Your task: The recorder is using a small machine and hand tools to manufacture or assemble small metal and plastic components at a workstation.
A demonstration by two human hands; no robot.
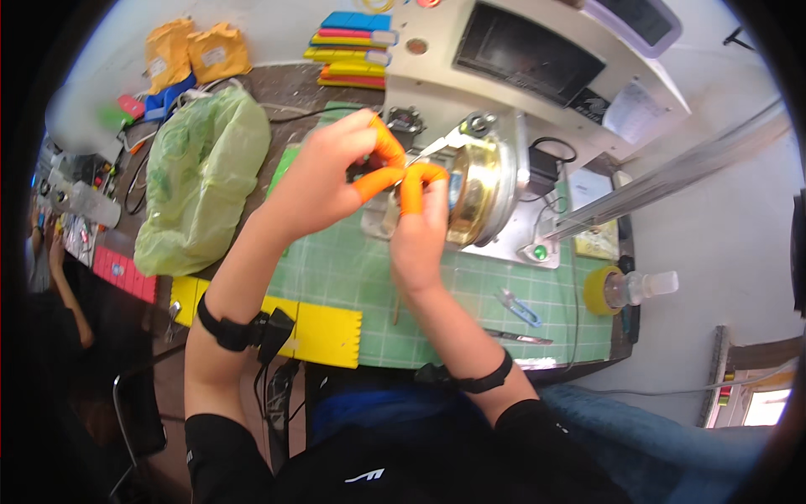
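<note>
Green gridded matting [378,281] spreads across much of the dark tabletop [290,88], where I watch a person busy just left of a gold drum [474,193]. Left hand [323,176] and right hand [418,239] almost meet there, orange covers [384,140] on their thumbs and forefingers. Both are drawn into narrow pinches; whether anything fine is caught between the tips I can't tell. A pale strip [435,148] slants from the top of the drum toward them.

Judging by those poised fingers, the close work at the drum is under way rather than finished; how much is done, and how much remains, I couldn't say.

Farther out, right of the drum, sits a black box [544,175]. Toward the person from the drum lie blue-handled snips [522,309] and a slim metal tool [522,338], neither being handled. A yellow tape roll [598,290] and a clear bottle [646,286] stand beyond them, to the drum's lower right. Well left of the drum is a container lined with a pale green bag [193,185]; behind the drum rises a white housing with a dark screen [529,50].
</note>
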